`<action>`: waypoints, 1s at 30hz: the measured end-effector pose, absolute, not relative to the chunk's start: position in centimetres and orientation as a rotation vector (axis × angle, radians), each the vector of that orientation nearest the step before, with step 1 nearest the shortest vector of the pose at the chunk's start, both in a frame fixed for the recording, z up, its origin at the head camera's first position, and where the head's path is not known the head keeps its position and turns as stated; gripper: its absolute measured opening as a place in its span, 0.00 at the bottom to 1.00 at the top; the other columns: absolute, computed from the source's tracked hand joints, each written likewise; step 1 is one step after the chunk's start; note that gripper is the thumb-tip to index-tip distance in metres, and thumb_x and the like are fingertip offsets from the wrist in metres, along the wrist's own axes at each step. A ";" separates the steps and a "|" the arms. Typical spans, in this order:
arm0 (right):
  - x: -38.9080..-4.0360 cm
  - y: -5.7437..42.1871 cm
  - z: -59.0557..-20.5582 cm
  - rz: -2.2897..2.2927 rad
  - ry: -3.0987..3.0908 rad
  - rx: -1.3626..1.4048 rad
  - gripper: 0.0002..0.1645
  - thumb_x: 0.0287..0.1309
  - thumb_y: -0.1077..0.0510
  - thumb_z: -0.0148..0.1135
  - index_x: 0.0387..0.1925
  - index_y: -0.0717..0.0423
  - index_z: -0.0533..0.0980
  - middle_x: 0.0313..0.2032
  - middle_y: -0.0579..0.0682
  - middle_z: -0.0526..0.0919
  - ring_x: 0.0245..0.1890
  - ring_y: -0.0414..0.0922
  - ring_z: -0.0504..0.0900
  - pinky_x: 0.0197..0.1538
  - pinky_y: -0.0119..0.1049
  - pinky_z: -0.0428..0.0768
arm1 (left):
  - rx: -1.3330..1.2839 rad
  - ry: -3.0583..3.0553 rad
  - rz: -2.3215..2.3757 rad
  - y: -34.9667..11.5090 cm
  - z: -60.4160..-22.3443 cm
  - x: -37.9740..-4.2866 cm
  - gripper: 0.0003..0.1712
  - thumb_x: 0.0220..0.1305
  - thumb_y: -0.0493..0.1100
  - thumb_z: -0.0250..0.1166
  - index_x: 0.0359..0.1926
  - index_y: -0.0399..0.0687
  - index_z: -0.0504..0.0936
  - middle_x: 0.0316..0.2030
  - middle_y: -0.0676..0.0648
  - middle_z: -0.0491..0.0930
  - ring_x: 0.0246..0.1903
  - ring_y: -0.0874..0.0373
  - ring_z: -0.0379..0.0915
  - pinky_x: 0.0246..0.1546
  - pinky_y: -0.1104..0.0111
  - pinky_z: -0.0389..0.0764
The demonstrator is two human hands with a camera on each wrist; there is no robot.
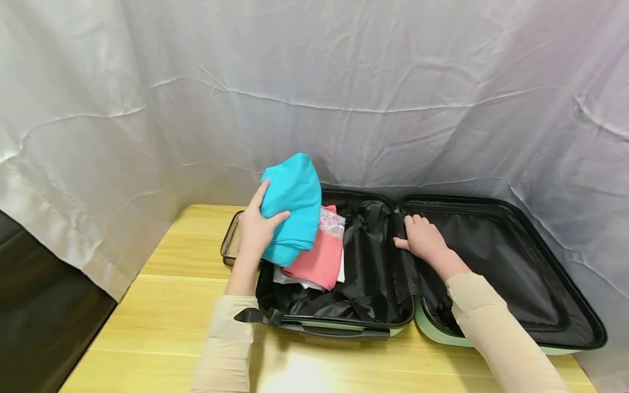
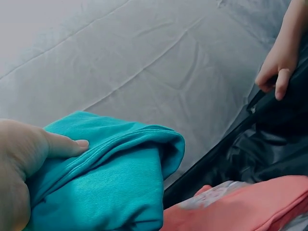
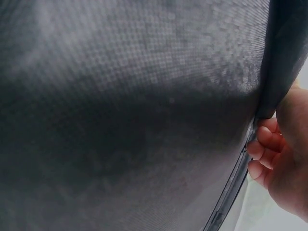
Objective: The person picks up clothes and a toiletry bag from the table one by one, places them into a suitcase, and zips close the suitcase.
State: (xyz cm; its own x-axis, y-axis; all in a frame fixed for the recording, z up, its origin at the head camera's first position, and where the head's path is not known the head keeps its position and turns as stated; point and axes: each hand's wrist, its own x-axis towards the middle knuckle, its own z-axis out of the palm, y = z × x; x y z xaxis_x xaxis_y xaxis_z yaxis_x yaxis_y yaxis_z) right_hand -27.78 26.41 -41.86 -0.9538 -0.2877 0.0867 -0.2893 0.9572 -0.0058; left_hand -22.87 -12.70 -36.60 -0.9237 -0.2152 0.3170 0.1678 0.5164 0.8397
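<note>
Backdrop: a grey, creased curtain (image 1: 314, 82) hangs behind the work and down the left side. Worktop (image 1: 157, 311): pale wood, with plank lines visible. On it lies a suitcase (image 1: 373, 251), opened flat into two halves side by side, black lining within and light green shell showing along the near edges.

At the meeting line of the halves stands a black flap (image 1: 403, 267). The person's sleeves (image 1: 228, 338) are beige.

Blue cloth (image 1: 295, 202): folded, raised above the left part of the left half, and partly covering the contents below. Pink cloth (image 1: 321, 259): lying in that same half, beneath and to the right of the blue one. White cloth (image 1: 308, 284) shows from under the pink.

Hands: the left hand (image 1: 256, 226) grips the blue cloth, thumb laid across its upper face. The right hand (image 1: 423, 236) has its fingers curled on the flap's edge near the far end.

Black-edged case (image 1: 230, 243): on the worktop, just left of the suitcase, partly hidden by the left arm. Floral patch (image 1: 332, 222): at the far end of the pink cloth; whether it is a separate piece cannot be told. Black buckle (image 1: 250, 315): at the suitcase's near left corner.
</note>
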 end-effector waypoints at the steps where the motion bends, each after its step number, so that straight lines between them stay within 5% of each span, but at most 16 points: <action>1: -27.8 26.4 -41.9 0.029 -3.025 0.446 0.32 0.61 0.43 0.63 0.45 0.70 0.68 0.39 0.66 0.73 0.38 0.61 0.74 0.37 0.55 0.74 | 0.035 -2.379 -1.389 -12.4 -36.7 -22.9 0.47 0.55 0.51 0.73 0.73 0.72 0.59 0.70 0.43 0.66 0.65 0.39 0.66 0.60 0.46 0.72; 11: -27.9 26.5 -42.0 0.036 -3.018 0.466 0.31 0.62 0.43 0.62 0.45 0.70 0.68 0.39 0.66 0.72 0.37 0.61 0.73 0.36 0.55 0.74 | 0.029 -2.396 -1.314 -10.0 -38.1 -23.6 0.47 0.54 0.52 0.74 0.72 0.69 0.62 0.65 0.39 0.72 0.57 0.36 0.74 0.55 0.46 0.76; 24: -27.8 26.5 -42.2 0.056 -2.996 0.473 0.30 0.60 0.43 0.64 0.41 0.68 0.68 0.37 0.65 0.73 0.34 0.59 0.73 0.34 0.53 0.74 | 0.025 -2.362 -1.553 -8.9 -40.5 -24.6 0.47 0.56 0.49 0.73 0.73 0.66 0.60 0.71 0.42 0.64 0.67 0.38 0.63 0.64 0.45 0.69; 30: -27.9 26.6 -42.2 0.083 -3.004 0.460 0.29 0.60 0.44 0.64 0.41 0.67 0.68 0.37 0.64 0.73 0.34 0.59 0.73 0.34 0.53 0.74 | 0.037 -2.441 -1.500 -8.5 -41.1 -24.9 0.47 0.56 0.49 0.72 0.74 0.63 0.60 0.70 0.40 0.65 0.65 0.37 0.66 0.62 0.46 0.71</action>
State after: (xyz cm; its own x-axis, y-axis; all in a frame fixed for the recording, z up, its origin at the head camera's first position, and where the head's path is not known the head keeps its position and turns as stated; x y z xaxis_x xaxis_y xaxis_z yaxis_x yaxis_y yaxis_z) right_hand -27.90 26.55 -42.19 -0.9493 -0.2953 0.1083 -0.3008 0.9529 -0.0385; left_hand -24.92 -8.52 -41.14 -0.9617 -0.1644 0.2194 0.1216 0.4617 0.8787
